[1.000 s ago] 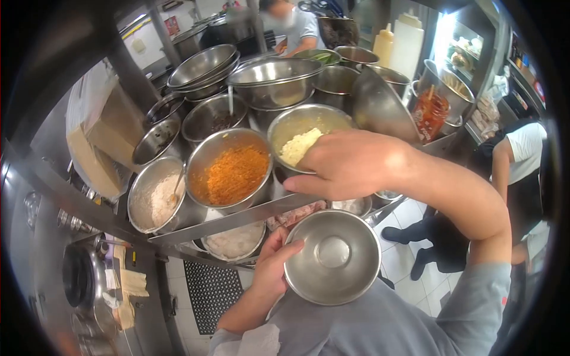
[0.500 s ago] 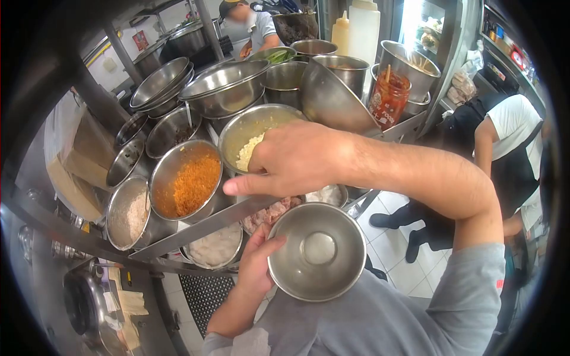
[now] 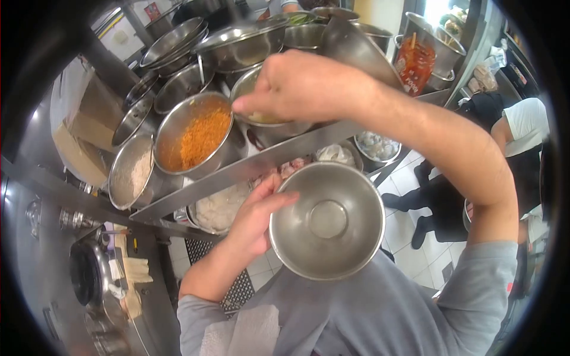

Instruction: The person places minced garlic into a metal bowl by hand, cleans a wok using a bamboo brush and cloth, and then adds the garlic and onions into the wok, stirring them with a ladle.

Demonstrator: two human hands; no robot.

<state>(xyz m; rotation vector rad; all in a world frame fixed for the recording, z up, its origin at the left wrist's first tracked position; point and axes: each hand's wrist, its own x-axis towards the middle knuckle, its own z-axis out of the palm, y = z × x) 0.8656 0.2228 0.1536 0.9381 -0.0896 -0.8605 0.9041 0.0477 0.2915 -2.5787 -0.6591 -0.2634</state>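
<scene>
My left hand (image 3: 259, 216) grips the left rim of an empty steel bowl (image 3: 328, 221), its thumb over the inside edge. Above the bowl of pale yellow bits (image 3: 265, 117), my right hand (image 3: 303, 86) hangs with its fingers curled together and the thumb pointing left; whatever it may hold is hidden. Left of that stands a bowl of orange crumbly food (image 3: 205, 137). Farther left is a bowl of pale powder (image 3: 140, 172) with a spoon handle in it.
A steel shelf edge (image 3: 249, 169) runs in front of the bowls. Below it sit meat and white food in containers. Stacked bowls (image 3: 237, 44) stand behind, a red jar (image 3: 414, 64) at right. A person (image 3: 525, 136) in a dark apron is at the far right.
My right hand has risen out of the yellow food's bowl. The empty bowl in my left hand is higher and looks larger. The camera view has shifted.
</scene>
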